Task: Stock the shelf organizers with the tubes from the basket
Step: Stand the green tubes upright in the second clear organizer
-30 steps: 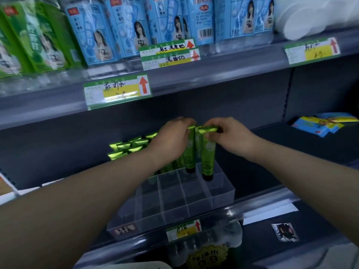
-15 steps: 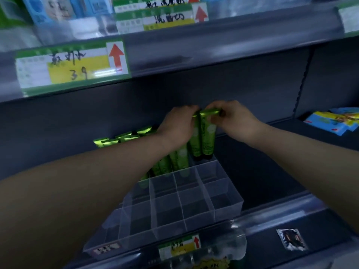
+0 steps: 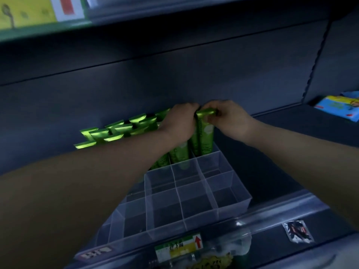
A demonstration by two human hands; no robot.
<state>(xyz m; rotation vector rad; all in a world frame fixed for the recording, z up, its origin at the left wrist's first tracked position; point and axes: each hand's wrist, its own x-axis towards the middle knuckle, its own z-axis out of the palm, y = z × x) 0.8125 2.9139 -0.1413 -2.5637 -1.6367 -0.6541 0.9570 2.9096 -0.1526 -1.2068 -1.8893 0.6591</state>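
1. Seating tubes at the back of the shelf [image 3: 272,144]. The view has dropped and closed in since a second ago, and the upper price label [image 3: 38,10] is now cut off by the top edge.
2. A clear organizer [image 3: 194,200] sits on the shelf, just behind the front rail. The visible front cells show nothing inside. The back rows hold green tubes [image 3: 120,131] standing upright, crimped ends up.
3. Change: a second ago the end tube [image 3: 206,136] hung over the back-right cell with its black cap above the wall. Now it stands down in that cell, cap out of sight. Judgement: this placement is nearly done, but many cells are unfilled, so the task is far from finished. The basket is not in view.
4. Left hand [image 3: 180,123]: curled over the top of the neighbouring tube [image 3: 194,144], gripping it from above. The fingertips are hidden behind the back of the hand.
5. Right hand [image 3: 227,117]: thumb and fingers are clamped on the flat crimp of the end tube, not let go.
6. Extras: blue-yellow packets [image 3: 338,107] lie at the far right of the shelf, and a small sachet [image 3: 297,232] lies on the front ledge.
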